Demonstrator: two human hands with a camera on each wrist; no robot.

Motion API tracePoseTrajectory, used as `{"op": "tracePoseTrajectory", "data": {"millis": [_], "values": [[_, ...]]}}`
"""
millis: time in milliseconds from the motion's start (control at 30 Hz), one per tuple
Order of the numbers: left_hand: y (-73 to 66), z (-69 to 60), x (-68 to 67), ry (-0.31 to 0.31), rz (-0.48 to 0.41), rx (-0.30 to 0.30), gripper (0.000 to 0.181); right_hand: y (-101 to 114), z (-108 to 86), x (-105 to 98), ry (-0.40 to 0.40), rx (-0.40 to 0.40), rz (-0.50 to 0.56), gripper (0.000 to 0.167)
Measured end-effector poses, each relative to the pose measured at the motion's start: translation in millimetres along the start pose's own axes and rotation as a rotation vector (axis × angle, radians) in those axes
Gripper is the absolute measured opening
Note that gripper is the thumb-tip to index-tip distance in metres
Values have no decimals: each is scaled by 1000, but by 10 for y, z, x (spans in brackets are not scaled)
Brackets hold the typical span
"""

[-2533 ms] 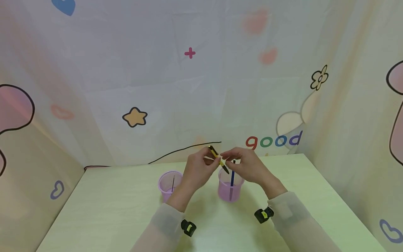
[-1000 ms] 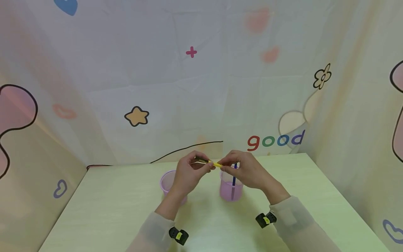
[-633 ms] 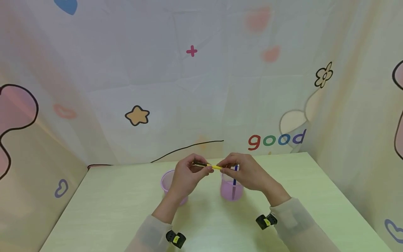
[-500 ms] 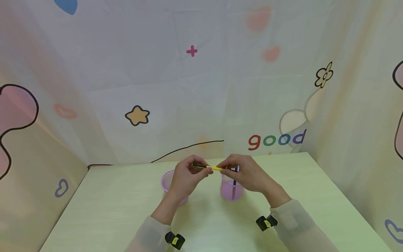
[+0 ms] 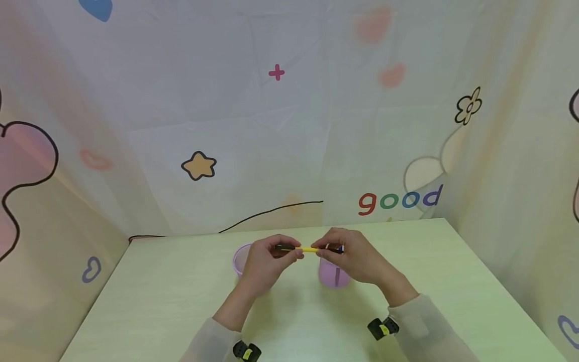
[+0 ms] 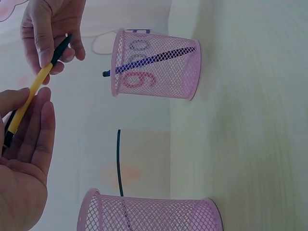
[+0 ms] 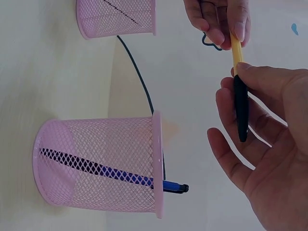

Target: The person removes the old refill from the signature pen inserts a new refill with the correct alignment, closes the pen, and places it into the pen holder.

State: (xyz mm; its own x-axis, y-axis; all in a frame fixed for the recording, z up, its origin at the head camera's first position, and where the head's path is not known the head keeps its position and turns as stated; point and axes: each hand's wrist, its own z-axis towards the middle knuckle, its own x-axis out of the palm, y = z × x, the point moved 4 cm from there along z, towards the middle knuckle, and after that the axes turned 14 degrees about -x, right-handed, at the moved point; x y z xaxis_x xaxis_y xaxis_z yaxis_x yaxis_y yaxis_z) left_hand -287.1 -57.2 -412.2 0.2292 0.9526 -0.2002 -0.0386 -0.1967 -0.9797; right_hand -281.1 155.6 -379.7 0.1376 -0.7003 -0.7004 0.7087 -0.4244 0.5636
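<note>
Both hands hold a yellow and black pen, which lies nearly level in the head view above the table. My left hand pinches its black clip end between thumb and fingers. My right hand pinches the yellow barrel near the black tip, and that tip shows against the palm in the right wrist view. Below the right hand stands a pink mesh pen cup with a blue pen leaning in it. A second pink mesh cup is partly hidden behind the left hand.
A thin dark line shows through the second cup's mesh in the right wrist view. The pale table meets a printed curtain at the back and sides.
From a steep slant the pen has turned level. The right hand, beside it at first, now grips its tip side. Both hands have come lower in the head view.
</note>
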Motion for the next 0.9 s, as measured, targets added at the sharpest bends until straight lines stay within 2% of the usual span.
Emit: {"op": "tracePoseTrajectory", "data": {"millis": [233, 667, 900], "values": [[27, -28, -12, -4, 11, 2, 13, -7, -27, 43, -18, -13, 19, 16], [133, -68, -51, 4, 22, 11, 13, -12, -90, 163, -57, 16, 90, 16], [212, -97, -66, 4, 23, -12, 12, -40, -123, 240, -86, 33, 130, 15]]}}
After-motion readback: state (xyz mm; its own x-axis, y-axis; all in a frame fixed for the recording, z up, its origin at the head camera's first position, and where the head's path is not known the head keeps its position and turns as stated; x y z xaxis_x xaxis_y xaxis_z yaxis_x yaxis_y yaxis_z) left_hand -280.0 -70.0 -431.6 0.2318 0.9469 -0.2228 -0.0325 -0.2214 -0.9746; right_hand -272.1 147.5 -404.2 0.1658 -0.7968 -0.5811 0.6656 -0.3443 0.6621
